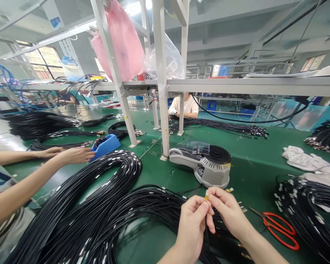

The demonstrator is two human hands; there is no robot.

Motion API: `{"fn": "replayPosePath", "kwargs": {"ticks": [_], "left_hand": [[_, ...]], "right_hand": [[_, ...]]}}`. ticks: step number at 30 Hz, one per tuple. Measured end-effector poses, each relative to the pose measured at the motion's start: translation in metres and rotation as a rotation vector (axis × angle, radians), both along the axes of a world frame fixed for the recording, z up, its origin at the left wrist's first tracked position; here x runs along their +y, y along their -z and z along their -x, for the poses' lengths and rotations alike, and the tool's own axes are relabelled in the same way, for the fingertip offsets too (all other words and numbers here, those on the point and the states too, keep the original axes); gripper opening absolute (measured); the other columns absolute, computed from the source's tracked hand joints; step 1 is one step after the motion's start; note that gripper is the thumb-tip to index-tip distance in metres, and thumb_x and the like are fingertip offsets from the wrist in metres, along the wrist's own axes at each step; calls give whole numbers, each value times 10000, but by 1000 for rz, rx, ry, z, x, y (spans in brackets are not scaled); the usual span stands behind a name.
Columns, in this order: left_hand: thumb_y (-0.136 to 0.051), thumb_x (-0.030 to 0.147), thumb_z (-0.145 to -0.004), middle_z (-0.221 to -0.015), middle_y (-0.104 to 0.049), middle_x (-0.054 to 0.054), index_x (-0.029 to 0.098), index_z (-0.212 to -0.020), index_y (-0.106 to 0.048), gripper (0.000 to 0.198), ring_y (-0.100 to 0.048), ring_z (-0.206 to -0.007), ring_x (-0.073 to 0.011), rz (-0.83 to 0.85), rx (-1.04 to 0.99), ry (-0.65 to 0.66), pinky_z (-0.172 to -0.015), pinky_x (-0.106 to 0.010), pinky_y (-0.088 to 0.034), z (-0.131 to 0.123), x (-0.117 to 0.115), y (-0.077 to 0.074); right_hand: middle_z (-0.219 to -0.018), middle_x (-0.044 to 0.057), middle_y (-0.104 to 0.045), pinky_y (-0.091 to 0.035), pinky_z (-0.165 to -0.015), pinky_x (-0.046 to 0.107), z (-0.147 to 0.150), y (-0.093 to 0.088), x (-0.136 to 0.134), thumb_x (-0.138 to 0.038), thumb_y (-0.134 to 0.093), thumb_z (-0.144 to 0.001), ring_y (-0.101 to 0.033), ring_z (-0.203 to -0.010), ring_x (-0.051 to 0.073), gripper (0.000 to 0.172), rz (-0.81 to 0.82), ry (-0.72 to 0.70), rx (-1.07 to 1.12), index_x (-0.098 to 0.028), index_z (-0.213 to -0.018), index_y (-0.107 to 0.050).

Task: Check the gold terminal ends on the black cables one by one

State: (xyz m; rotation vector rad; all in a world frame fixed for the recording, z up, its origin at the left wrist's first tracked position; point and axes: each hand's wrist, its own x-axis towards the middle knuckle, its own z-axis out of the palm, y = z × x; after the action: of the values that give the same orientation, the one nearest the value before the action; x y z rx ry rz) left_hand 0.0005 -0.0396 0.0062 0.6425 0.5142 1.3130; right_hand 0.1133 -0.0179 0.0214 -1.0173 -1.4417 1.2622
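Note:
My left hand [191, 223] and my right hand [227, 208] meet at the lower centre right, fingertips pinched together around the end of a black cable. A small yellow piece of tape [207, 197] shows between the fingertips at that end. The cable hangs down below my left hand. Just beyond the hands stands a grey tape dispenser [213, 170] with a black round top. A large bundle of black cables [143, 205] with white labels curves to the left of my hands, and more cable ends lie beneath them.
Red-handled scissors [280, 227] lie at the right, beside another cable coil [305, 209] and white gloves [305, 159]. At the left, a co-worker's hands reach to a blue tape holder [106, 146]. White shelf posts [163, 110] rise from the green table [250, 157]. Another person sits beyond.

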Motion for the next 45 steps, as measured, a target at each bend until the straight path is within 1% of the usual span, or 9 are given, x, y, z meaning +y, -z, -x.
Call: {"fn": "replayPosePath", "kwargs": {"ticks": [9,17,24,28,32,37,40,42,45], "left_hand": [[-615,305,-748,-568,-531,13,116,-671,-550,215,-386,-346,-29,17,31,42,-339,-158,-342,2,5,0],[-628,317,-734,-493,-511,21,120,-610,-523,255,-335,-278,-16,48,6,111,-278,-140,-281,2,3,1],[-580,345,-757,-430,-468,22,121,-608,-535,273,-276,-244,-28,38,-58,440,-253,-165,-231,9,4,-2],[-641,304,-692,-531,-544,-7,119,-673,-579,196,-455,-433,-75,-45,236,307,-413,-182,-349,13,7,-9],[-666,218,-635,-449,-511,30,135,-559,-542,168,-356,-392,-42,-125,606,145,-399,-173,-241,17,12,-9],[-640,348,-660,-415,-510,29,140,-575,-532,250,-198,-262,-9,9,422,293,-304,-190,-72,24,18,-6],[-629,388,-671,-398,-501,22,137,-552,-515,300,-205,-243,-5,27,382,291,-288,-179,-70,20,15,-6],[-634,430,-663,-429,-513,10,138,-552,-501,339,-253,-244,-8,-1,398,277,-282,-168,-111,11,9,-3],[-776,399,-482,-686,-589,-40,152,-778,-554,444,-491,-419,-82,-124,395,413,-382,-192,-345,-8,-3,12]], "right_hand": [[-711,20,-596,-447,-700,345,-11,1,5,-390,-551,-796,-558,-700,184,327,29,18,123,-203,-1056,-613],[-755,24,-557,-439,-691,307,-12,-4,6,-348,-606,-758,-531,-725,180,171,-65,-78,-11,-188,-794,-652],[-641,-14,-454,-378,-533,245,-13,-7,0,-378,-582,-782,-439,-569,122,247,-124,-160,38,-172,-663,-516],[-574,-34,-432,-364,-486,230,-15,-7,0,-395,-543,-804,-412,-510,108,280,-163,-28,-46,-183,-636,-471],[-515,-59,-384,-298,-435,221,-17,-5,5,-407,-600,-753,-341,-446,86,296,-123,77,-88,-174,-604,-495],[-519,-42,-427,-326,-473,257,-25,-1,15,-443,-520,-809,-412,-453,107,323,5,7,159,-140,-845,-624],[-539,-42,-437,-336,-487,262,-45,3,26,-404,-590,-775,-427,-475,107,302,11,176,243,-135,-905,-632],[-529,-52,-426,-345,-486,259,-64,4,35,-385,-634,-740,-414,-468,96,268,-8,329,272,-140,-847,-636],[-522,-65,-408,-367,-479,254,-90,4,48,-386,-667,-695,-392,-448,82,268,-26,471,280,-145,-806,-625]]}}
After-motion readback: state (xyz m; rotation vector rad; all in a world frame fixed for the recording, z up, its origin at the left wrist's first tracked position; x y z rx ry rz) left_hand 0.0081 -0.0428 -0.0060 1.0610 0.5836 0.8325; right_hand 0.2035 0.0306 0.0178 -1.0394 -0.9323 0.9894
